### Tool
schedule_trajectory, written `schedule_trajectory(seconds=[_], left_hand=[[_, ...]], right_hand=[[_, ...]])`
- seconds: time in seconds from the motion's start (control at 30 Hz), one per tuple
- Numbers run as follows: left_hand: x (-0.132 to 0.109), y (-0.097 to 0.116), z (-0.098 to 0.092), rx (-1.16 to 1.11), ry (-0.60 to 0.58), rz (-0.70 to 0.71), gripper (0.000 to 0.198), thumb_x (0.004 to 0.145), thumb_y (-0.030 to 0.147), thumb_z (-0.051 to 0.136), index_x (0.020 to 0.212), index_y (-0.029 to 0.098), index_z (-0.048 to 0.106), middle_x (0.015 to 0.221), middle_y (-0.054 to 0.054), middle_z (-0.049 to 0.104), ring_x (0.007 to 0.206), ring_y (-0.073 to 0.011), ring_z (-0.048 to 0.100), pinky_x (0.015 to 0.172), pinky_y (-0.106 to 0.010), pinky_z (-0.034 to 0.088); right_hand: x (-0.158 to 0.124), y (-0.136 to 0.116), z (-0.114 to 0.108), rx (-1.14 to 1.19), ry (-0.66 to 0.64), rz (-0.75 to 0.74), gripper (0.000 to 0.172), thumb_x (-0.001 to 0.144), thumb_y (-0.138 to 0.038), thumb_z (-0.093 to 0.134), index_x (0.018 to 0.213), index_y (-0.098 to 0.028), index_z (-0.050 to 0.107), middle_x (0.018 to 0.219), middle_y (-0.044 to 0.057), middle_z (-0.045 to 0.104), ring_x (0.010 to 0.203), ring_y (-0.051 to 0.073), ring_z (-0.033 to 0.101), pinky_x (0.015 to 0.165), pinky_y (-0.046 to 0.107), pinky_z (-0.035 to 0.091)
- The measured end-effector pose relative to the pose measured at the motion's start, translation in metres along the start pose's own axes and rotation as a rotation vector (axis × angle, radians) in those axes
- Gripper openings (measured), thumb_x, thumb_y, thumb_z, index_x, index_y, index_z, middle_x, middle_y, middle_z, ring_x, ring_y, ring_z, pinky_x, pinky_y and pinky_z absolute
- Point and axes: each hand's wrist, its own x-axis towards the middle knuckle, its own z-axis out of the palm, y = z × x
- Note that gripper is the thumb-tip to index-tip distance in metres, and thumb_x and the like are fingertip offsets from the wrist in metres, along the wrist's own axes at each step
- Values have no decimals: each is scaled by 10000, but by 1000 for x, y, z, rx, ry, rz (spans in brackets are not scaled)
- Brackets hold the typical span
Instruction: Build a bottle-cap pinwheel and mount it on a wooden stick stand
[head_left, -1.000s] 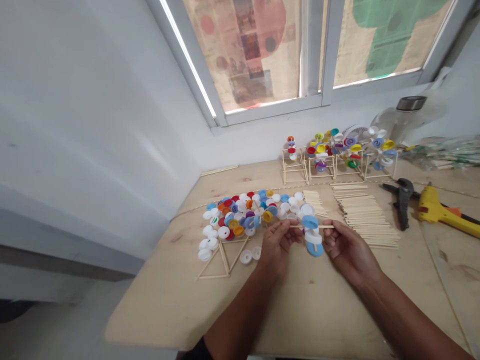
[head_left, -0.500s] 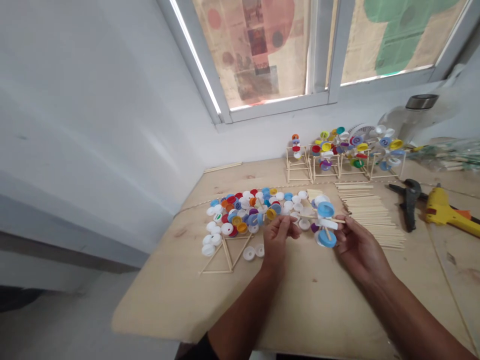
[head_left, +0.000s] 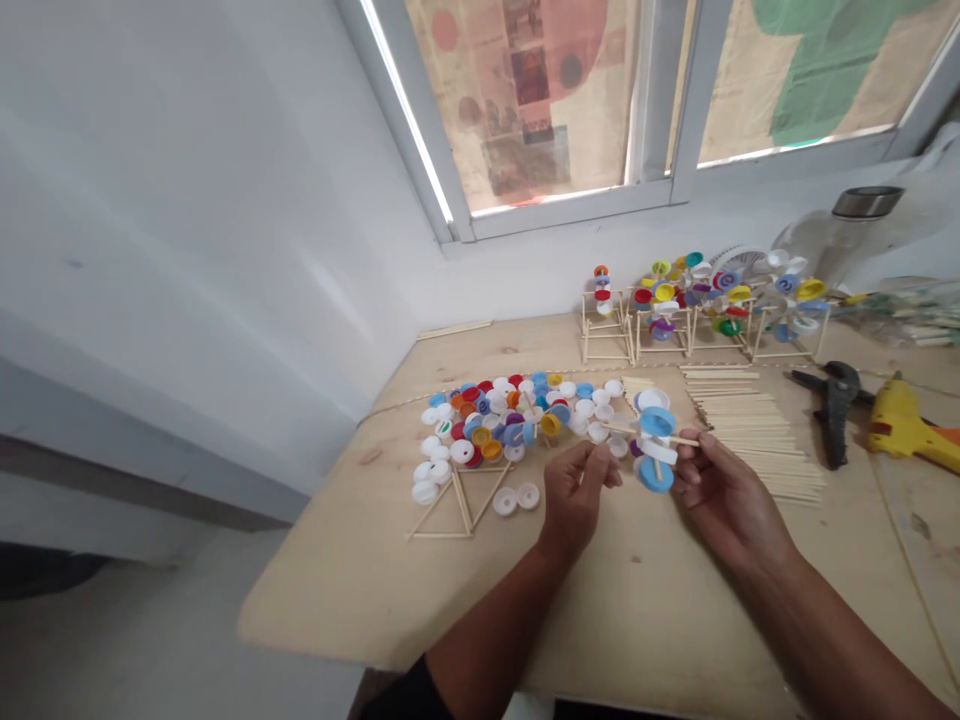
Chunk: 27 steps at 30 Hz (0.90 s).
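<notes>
Over the wooden tabletop [head_left: 360, 600] I have the right hand [head_left: 735, 505] pinching, nearer; the left hand [head_left: 574, 500] curls thumb to fingers, seemingly empty. Between them hangs the bottle-cap wheel [head_left: 658, 453]; its stick axle [head_left: 685, 441] runs crosswise, right end gripped, left end free.

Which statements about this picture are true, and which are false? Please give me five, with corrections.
1. The right hand holds the stick of the cap wheel. True.
2. The left hand holds the yellow glue gun. False: the glue gun lies on the table.
3. The cap wheel has blue and white caps. True.
4. The cap pile is all white. False: it also has red, orange and blue caps.
5. The black tool lies left of the glue gun in the picture. True.
</notes>
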Motion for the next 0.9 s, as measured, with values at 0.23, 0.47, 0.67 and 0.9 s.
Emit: schedule_trajectory(seconds=[0.23,0.47,0.67,0.9], left_hand=[[4,3,-3,76,118,47,432,860,476,529,586,153,612,543,-22,590,543,-130,536,571,-249,453],[-1,2,-4,196,115,212,379,902,343,480,579,162,561,535,-1,553,524,-113,517,556,-236,419],[-10,0,-2,350,84,475,338,896,273,463,577,174,519,532,2,519,521,-119,504,529,-246,391],[-10,-3,1,365,57,602,302,880,203,460,579,183,481,521,12,497,488,-111,468,503,-255,358]], right_hand=[[-2,1,5,-43,44,-11,282,570,-302,859,740,-134,711,572,-18,600,478,33,470,454,116,456],[-1,1,5,-56,61,-6,285,557,-306,866,720,-132,709,573,-18,604,478,28,456,445,112,450],[1,1,1,-61,45,-12,289,585,-320,854,750,-136,706,593,-19,603,479,32,471,457,123,457],[1,3,-1,-74,0,17,240,645,-304,818,782,-146,700,615,-23,585,477,40,446,440,155,445]])
